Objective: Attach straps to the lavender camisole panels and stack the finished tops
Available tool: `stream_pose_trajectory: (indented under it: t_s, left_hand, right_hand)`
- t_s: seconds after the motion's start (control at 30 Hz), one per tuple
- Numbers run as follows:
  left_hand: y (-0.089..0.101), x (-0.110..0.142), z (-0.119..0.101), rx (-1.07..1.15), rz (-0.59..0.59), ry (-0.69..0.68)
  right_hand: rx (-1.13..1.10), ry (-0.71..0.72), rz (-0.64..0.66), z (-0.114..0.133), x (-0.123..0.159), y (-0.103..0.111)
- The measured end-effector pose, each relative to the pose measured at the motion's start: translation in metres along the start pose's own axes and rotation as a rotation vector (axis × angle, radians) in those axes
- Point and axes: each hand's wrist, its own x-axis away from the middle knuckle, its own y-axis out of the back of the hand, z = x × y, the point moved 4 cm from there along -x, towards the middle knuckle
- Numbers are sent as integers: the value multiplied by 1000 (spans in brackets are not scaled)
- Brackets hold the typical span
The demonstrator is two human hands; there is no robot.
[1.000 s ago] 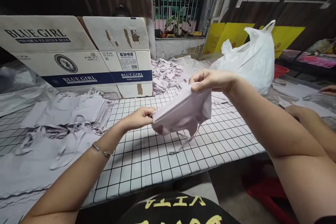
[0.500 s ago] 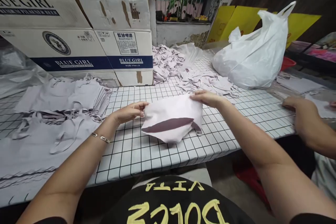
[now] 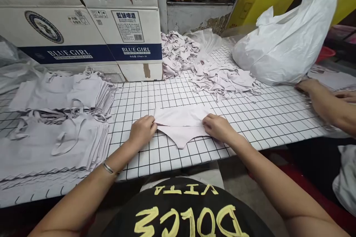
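A pale pinkish pair of panties (image 3: pixel 182 120) lies spread out on the table in front of me, its waist edge running across the middle and the crotch pointing toward me. My left hand (image 3: pixel 143 130) pinches its left side with the fingers curled. On the opposite side, my right hand (image 3: pixel 218 127) grips the right edge in the same way. Both hands rest low against the checked tablecloth (image 3: pixel 133 100). The fingertips are partly hidden by the cloth and knuckles.
Stacks of folded pale garments (image 3: pixel 61 118) lie at left, before a big beer carton (image 3: pixel 91 52). Loose cloth pieces (image 3: pixel 225 79) are heaped beyond my hands. A stuffed white plastic bag (image 3: pixel 280 40) stands at right, near a co-worker's hand (image 3: pixel 311 89).
The panties came down from a raised, gaping shape to lie flat. Both my hands lowered toward me and now grip the sides. My view has tilted down.
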Motion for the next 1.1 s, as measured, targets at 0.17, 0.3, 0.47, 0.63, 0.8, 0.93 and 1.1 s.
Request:
stream_pose_trajectory:
  t_s: [0.17,0.3,0.47,0.63,0.8,0.93,1.1]
  left_hand:
    - [20,14,-15,109,-89,-59]
    - [23,18,-31,274,-97,-83]
    - [30,29,-31,260,86,-133]
    - [40,46,-39,490,288,26]
    - [78,19,-94,1042,141,-23]
    - [95,-6,-97,1077,-281,-81]
    - [54,-45,-77,976,-2,-33]
  right_hand:
    - [-138,-106,45,-7,21,5]
    - [-107,-36,-42,12,22,-3]
    - [-90,-47,9,11,17,-3]
    - [-464,-38,338,27,31,22]
    - [-889,170,171,109,22,61]
    - [-932,113,-68,111,-10,113]
    - [-1124,360,-82,97,-30,214]
